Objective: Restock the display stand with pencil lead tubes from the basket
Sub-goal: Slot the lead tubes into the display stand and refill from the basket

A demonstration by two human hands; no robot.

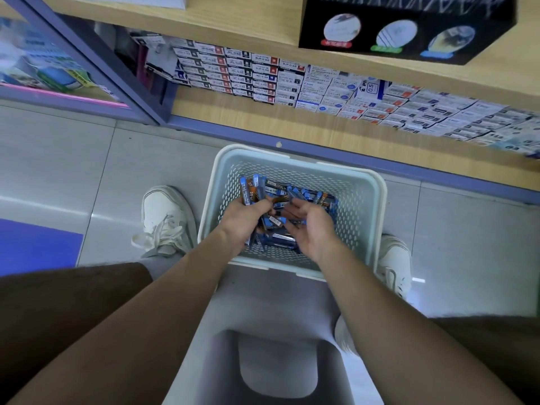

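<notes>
Grey tiled floor [58, 171] fills much of this shop aisle view, seen from above as a person looks down at their own bare arms. At 12 o'clock a low wooden shelf [233, 112] runs across the frame, packed with stacked rows of small white refill boxes [263, 74]. At 1 o'clock, on the shelf board above, sits a black display box [406, 27] with three round pictures on its face. At the centre, on the floor just in front of the shelf, stands a pale perforated plastic basket [377, 200], its bottom covered with loose pencil lead tubes [309, 195] in blue and orange. Both hands are down inside it. The left hand [242, 220], at 9 o'clock within the basket, is closed around a bundle [252, 190] of tubes that fans toward 12 o'clock past its fingers. The right hand [315, 229], at 3 o'clock within the basket, lies over the pile with fingers curled; whether it grips any tube cannot be told. A single tube [276, 221] lies between the two hands. A white lace-up shoe [166, 217] stands at 9 o'clock of the basket and a second white shoe [394, 258] at 4 o'clock. At 6 o'clock, between the forearms, a grey plastic stool seat [277, 363] shows.
</notes>
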